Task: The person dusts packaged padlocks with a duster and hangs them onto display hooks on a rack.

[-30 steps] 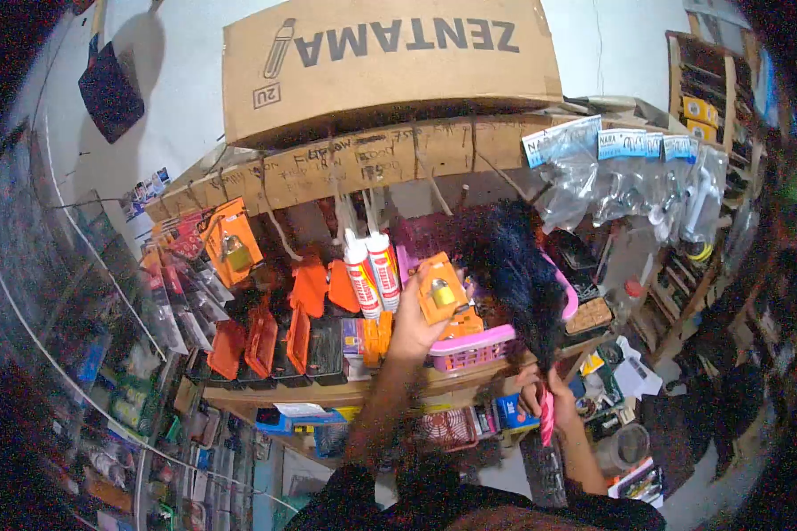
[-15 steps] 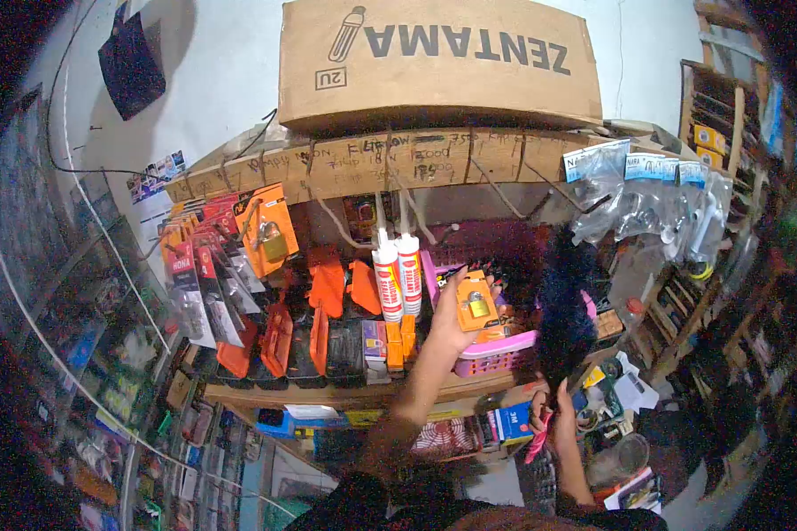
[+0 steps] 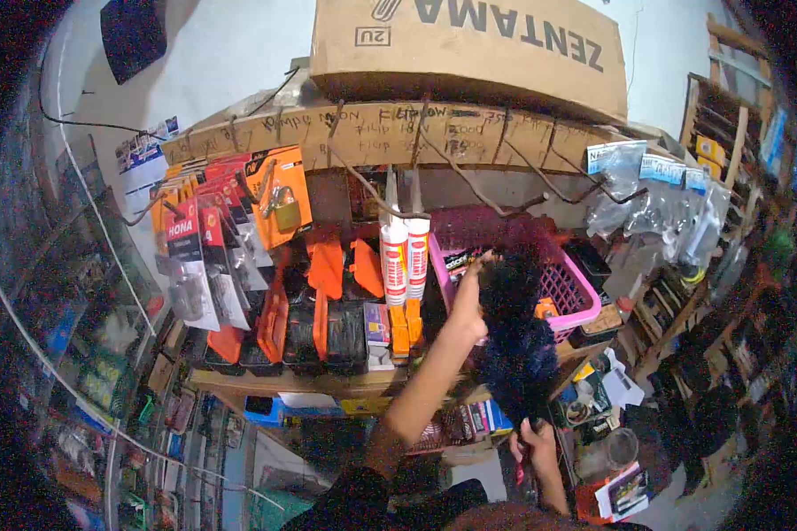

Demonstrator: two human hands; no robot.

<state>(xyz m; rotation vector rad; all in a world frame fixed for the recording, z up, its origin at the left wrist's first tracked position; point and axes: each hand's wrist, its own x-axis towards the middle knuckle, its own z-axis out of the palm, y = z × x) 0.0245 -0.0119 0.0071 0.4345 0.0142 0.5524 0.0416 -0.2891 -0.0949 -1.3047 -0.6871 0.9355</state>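
Note:
My right hand (image 3: pixel 538 450), low in the view, is closed around the lower end of a dark fluffy duster (image 3: pixel 515 323), which stands upright. A bit of pink shows beside the fingers. My left hand (image 3: pixel 474 305) reaches up to the pink plastic basket (image 3: pixel 584 296) on the shelf. The duster covers most of its fingers, so what they hold, if anything, is hidden. Inside the basket lie small packs, one of them orange (image 3: pixel 545 307). White sealant tubes (image 3: pixel 395 257) stand left of the basket.
Metal hooks stick out from a wooden beam (image 3: pixel 469 133); padlock cards (image 3: pixel 282 199) hang left, clear bags (image 3: pixel 624 208) right. A ZENTAMA carton (image 3: pixel 469 66) sits above. Black bins with orange lids (image 3: pixel 325 265) line the shelf (image 3: pixel 328 382). A glass case (image 3: pixel 106 389) stands left.
The padlock pack that my left hand held up is out of sight now. The duster has moved left, in front of the basket and my left hand. The view has shifted slightly.

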